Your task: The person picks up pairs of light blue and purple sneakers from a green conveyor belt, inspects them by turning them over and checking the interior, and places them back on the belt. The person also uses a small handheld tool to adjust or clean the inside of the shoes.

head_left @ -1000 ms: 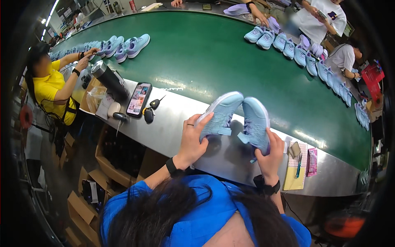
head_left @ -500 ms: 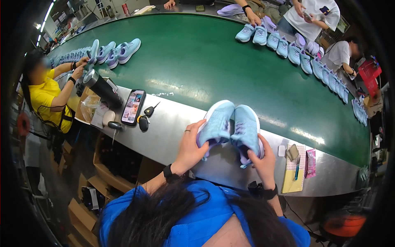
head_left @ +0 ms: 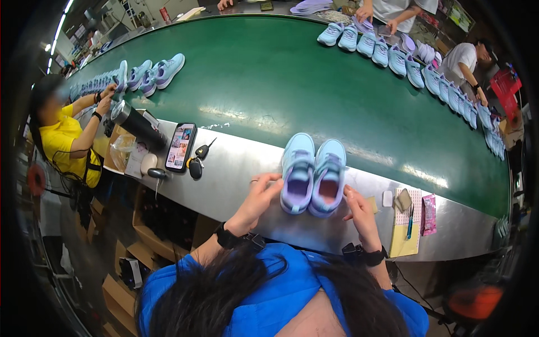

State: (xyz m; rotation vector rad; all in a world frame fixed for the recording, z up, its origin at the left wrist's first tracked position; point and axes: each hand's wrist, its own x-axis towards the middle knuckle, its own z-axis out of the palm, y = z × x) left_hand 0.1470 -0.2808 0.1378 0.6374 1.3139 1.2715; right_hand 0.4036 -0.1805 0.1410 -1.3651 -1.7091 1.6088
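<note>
We have two light-blue shoes point(head_left: 299, 159) standing side by side on the steel bench point(head_left: 236, 171), toes pointing away from us toward the green belt point(head_left: 241, 78). Our left hand point(head_left: 255, 201) flanks one and our right hand point(head_left: 361, 214) the other; each grip is loose and open, clasping neither, though we cannot tell whether fingertips touch. We judge the step in hand to be squaring up the pair; the next move seems to call for light, even guidance from both sides. We count one phone point(head_left: 181, 147), one black tumbler point(head_left: 136, 123), two key fobs point(head_left: 195, 168), one notepad point(head_left: 402, 241) and one pink packet point(head_left: 429, 215); the farther shoe rows point(head_left: 397, 60) overlap too much to count.
</note>
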